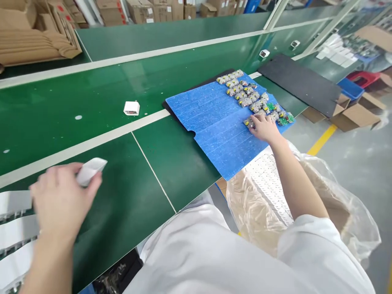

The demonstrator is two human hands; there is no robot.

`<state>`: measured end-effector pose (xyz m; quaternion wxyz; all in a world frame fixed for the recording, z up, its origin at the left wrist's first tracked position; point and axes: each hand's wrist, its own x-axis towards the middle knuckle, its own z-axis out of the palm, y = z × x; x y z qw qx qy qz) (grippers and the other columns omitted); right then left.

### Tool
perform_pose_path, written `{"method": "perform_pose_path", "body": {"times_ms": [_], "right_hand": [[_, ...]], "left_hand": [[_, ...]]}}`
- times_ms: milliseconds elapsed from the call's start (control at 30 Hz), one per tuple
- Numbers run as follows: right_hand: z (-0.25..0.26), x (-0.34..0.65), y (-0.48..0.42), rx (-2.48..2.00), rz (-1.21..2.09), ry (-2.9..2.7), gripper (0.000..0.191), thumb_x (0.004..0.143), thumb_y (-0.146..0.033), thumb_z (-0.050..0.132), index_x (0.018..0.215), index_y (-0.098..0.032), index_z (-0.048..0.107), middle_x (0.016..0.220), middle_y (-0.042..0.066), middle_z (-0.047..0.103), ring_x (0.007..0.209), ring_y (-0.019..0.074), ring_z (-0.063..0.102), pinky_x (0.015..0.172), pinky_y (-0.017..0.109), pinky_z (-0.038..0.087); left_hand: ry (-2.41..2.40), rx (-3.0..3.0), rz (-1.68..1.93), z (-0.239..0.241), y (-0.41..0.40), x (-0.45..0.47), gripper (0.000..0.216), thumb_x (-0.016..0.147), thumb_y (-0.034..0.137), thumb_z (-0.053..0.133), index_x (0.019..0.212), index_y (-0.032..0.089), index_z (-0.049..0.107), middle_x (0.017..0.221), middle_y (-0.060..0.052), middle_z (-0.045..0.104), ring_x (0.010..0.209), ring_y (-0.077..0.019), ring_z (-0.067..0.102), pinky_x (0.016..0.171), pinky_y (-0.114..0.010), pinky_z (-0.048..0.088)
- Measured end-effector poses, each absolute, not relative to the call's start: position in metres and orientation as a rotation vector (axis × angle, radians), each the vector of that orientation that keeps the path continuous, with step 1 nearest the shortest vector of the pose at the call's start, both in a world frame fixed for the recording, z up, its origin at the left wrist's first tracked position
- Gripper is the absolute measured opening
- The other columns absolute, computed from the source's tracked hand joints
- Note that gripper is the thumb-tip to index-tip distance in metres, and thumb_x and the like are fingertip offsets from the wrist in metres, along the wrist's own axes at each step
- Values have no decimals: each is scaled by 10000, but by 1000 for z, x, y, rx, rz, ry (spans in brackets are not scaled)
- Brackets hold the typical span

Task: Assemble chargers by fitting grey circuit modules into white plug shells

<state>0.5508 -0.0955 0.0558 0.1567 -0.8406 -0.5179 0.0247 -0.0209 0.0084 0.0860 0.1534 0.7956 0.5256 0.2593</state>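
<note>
Lower left, a case (91,169) is pinched by the left hand (63,192); centre right, a module (247,122) is touched by the right hand (265,127), grip unclear.

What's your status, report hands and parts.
Left hand holding white casing. Right hand at grey module on blue sheet. White unit farther out, touching neither hand.

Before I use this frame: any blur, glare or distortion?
Head view throughout: left hand and the white casing it holds look soft, likely motion blur; pale sheen on the green worktop; background smeared at upper right; apparent wide-angle stretch toward the edges.
</note>
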Motion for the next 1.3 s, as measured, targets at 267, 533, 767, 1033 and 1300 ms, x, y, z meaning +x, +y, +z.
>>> {"method": "perform_pose_path", "body": {"times_ms": [267, 533, 767, 1033, 1300], "right_hand": [[87, 565, -58, -2379, 220, -1683, 368, 655, -191, 896, 703, -207, 531, 981, 162, 690, 1157, 330, 595, 1008, 516, 476], [71, 379, -5, -1547, 945, -1406, 414, 809, -390, 785, 1003, -249, 448, 933, 10, 664, 665, 159, 672, 509, 290, 563], [54, 200, -2, -892, 1653, -1052, 453, 757, -440, 810, 1083, -262, 551, 887, -26, 632, 640, 90, 593, 463, 192, 501], [29, 178, 8, -951, 1599, -1008, 578, 722, -548, 833, 1128, -247, 553, 693, -67, 577, 561, 96, 512, 388, 192, 439], [24, 181, -4, -970, 1594, -1084, 527, 742, -611, 814, 923, -239, 488, 741, -31, 643, 632, 121, 604, 412, 204, 511]], "left_hand": [[1288, 2618, 844, 17, 22, 12, 215, 906, 414, 598, 1006, 224, 607, 1028, -135, 669, 995, -351, 648, 855, -496, 486], [1293, 2342, 833, -8, 21, 9, 479, 825, 201, 631, 1303, 179, 615, 1078, -92, 582, 998, -236, 663, 896, -361, 565], [1221, 2158, 1122, -19, 39, -5, 334, 930, 388, 584, 1203, 213, 663, 1239, -124, 667, 1207, -266, 635, 1056, -446, 538], [1083, 2023, 1349, -25, 47, -10, 439, 964, 573, 566, 1246, 241, 617, 1328, -152, 647, 1312, -283, 599, 1087, -499, 523], [1085, 2084, 1193, -19, 39, -4, 425, 972, 595, 545, 1212, 257, 641, 1368, -144, 629, 1249, -274, 640, 1037, -493, 555]]}}
